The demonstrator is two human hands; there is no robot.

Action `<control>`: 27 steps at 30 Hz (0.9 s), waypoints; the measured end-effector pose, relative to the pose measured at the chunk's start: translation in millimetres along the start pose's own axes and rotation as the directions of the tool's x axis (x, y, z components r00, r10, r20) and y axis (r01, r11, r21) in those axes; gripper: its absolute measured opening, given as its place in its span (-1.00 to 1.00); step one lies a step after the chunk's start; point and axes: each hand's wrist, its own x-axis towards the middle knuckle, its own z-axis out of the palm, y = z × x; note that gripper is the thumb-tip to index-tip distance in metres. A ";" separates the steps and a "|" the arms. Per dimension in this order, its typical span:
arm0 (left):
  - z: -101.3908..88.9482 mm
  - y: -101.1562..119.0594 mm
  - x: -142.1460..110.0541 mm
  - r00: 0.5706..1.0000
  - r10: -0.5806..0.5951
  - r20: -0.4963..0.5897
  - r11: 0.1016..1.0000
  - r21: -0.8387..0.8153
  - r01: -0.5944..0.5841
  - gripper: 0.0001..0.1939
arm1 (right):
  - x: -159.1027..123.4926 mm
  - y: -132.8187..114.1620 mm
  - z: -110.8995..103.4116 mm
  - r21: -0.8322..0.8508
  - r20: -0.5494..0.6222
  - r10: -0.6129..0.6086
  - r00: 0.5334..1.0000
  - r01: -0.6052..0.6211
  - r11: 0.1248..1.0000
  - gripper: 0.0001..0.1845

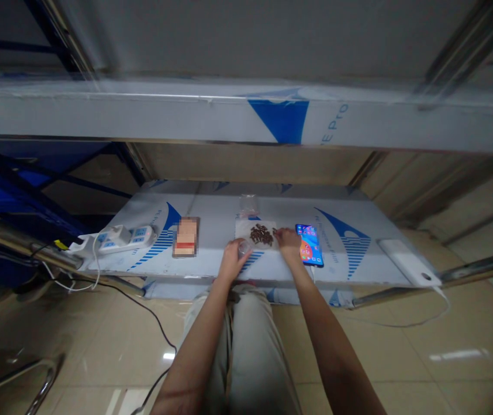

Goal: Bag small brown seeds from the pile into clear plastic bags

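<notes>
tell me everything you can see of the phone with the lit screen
The phone lies face up, flat on the film-covered shelf, just right of the right hand; whether they touch is unclear. It is slim and dark-edged, with rows of small icons over a blue background with an orange rounded shape. A white cable shows at its near end. Its make is unreadable.
</notes>
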 end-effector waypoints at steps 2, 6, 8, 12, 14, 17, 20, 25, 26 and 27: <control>-0.8 -0.5 0.3 1.000 -0.001 0.000 1.000 -0.001 0.001 -0.64 | 3.8 -2.4 3.2 -0.054 0.018 0.007 1.000 -0.006 0.999 -0.78; -3.4 -1.2 0.1 1.000 -0.014 0.007 1.000 -0.002 0.014 -0.64 | 5.4 -5.2 7.5 -0.034 0.049 0.090 0.995 -0.088 0.996 -0.80; -4.4 -1.4 0.0 1.000 -0.014 0.008 1.000 0.000 0.014 -0.64 | 6.6 -4.6 7.7 -0.011 0.060 0.123 0.991 -0.122 0.992 -0.80; -4.6 -2.5 -0.1 1.000 -0.017 0.001 1.000 0.006 0.017 -0.65 | 10.6 -3.5 5.4 0.007 0.085 0.132 0.988 -0.133 0.991 -0.80; -3.9 -3.5 -0.3 1.000 -0.020 -0.003 1.000 0.003 0.020 -0.64 | 11.4 -3.9 5.0 0.027 0.100 0.131 0.986 -0.134 0.991 -0.80; -2.5 -5.0 -1.0 1.000 -0.023 -0.011 1.000 -0.005 0.023 -0.64 | 8.4 -4.8 7.6 0.091 0.088 0.101 0.991 -0.109 0.990 -0.77; -2.0 -6.0 -2.2 1.000 -0.026 -0.006 1.000 -0.005 0.026 -0.64 | 3.0 -4.1 13.1 0.139 0.066 0.073 0.995 -0.081 0.987 -0.77; -3.6 -6.8 -2.7 0.999 -0.033 0.000 0.999 -0.007 0.033 -0.63 | 0.0 0.2 18.6 0.200 0.122 0.074 0.990 -0.098 0.975 -0.78; -3.8 -6.8 -2.5 0.999 -0.034 0.002 0.999 -0.008 0.034 -0.63 | 0.8 0.9 18.6 0.197 0.127 0.073 0.989 -0.098 0.976 -0.76; -3.9 -6.8 -2.2 0.999 -0.035 0.004 0.999 -0.010 0.035 -0.63 | 2.0 1.4 18.3 0.188 0.136 0.069 0.988 -0.094 0.978 -0.75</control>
